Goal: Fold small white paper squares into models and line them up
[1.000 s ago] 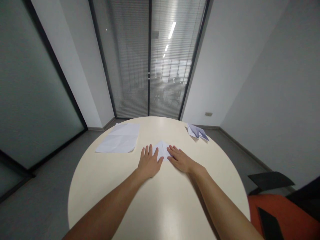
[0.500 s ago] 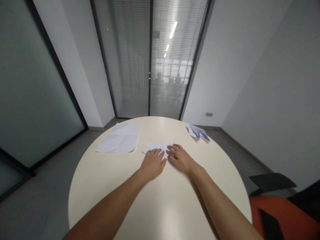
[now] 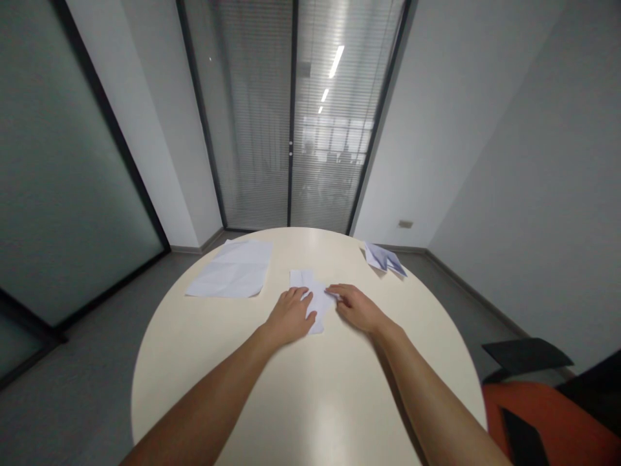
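A small piece of folded white paper (image 3: 317,303) lies at the middle of the round table. My left hand (image 3: 290,314) rests on its left part, fingers spread and flat, covering some of it. At the paper's right side, my right hand (image 3: 356,307) has its index finger stretched and its thumb tucked below, with a pointed corner of the paper pinched between them. The paper's upper flap and its lower end show beyond my left hand.
On the round table (image 3: 272,414), a large creased white sheet (image 3: 233,268) lies at the far left and another folded paper (image 3: 385,259) stands partly raised at the far right. An orange chair (image 3: 543,414) with black armrests is at the right. Glass panels with blinds (image 3: 257,129) stand behind.
The folded paper has turned, now showing an upper flap and a lower end. My left hand has shifted slightly left and my right hand slightly right, its fingers closing at the paper's corner.
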{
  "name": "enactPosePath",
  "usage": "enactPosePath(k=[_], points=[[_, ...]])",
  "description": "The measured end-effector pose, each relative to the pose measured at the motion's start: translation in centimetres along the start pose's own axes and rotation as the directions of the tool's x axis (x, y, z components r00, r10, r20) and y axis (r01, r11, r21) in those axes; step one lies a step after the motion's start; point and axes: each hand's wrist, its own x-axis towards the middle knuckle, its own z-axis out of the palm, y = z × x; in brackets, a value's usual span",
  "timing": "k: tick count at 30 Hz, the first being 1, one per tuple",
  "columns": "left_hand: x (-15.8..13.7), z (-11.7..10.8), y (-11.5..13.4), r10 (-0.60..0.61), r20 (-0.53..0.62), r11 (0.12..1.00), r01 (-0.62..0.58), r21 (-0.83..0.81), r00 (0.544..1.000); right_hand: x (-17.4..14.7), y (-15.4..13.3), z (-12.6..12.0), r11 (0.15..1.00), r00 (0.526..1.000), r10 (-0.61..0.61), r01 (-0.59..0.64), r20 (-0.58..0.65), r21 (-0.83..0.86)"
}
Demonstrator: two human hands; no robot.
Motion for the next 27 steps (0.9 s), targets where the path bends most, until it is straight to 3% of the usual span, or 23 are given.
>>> enactPosePath(k=[5, 14, 21, 27], points=[[0.2, -0.5, 0.0, 0.079, -0.012, 0.996, -0.079, 0.029, 0.997, -0.1, -0.2, -0.3, 0.998, 0.999, 0.034, -0.035, 0.002, 0.054], [-0.3, -1.0, 1.1, 0.045, -0.036, 0.999, -0.046, -0.020, 0.998, 0.3, -1.8, -1.1, 0.987, 0.995, -0.074, 0.082, -0.061, 0.137], [0.0, -1.7, 1.0, 0.036, -0.033, 0.999, -0.036, -0.015, 0.999, 0.1, -1.5, -0.9, 0.985, 0.989, -0.053, 0.075, -0.139, 0.156], [0.2, -1.3, 0.1, -0.031, -0.060, 0.983, 0.020, -0.181, 0.998, -0.1, -1.2, -0.6, 0.998, 0.999, -0.001, 0.004, -0.050, 0.066]])
